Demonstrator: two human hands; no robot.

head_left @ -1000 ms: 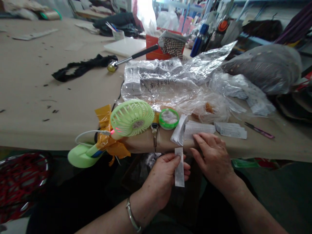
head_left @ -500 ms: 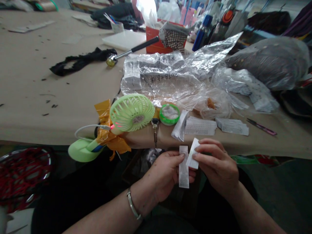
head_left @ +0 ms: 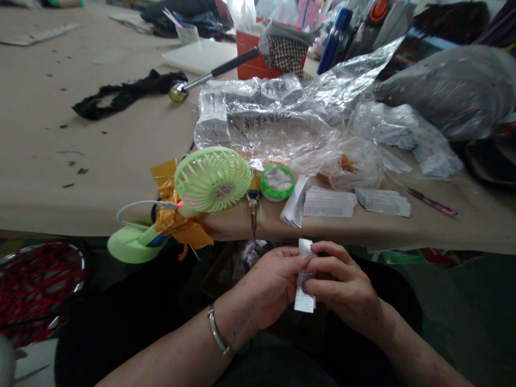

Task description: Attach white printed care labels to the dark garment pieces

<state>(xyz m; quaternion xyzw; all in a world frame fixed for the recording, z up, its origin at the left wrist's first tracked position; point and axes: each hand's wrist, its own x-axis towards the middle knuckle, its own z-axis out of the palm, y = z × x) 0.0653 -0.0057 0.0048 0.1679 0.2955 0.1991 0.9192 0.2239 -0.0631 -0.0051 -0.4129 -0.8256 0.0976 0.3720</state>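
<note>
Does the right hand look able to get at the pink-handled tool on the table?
Probably yes: the pink-handled tool lies uncovered on the table, nothing visibly blocking it, though the right hand has its fingers on paper strips.

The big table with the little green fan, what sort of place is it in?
Probably a small workshop. On the wide table lie stacks of printed paper strips and clear plastic packaging, and a thin metal-tipped tool sits at the front edge.

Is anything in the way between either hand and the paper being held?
Nothing visible is: the left hand and right hand both touch the held paper directly. The paper stacks lie beyond them on the table, not between.
</note>
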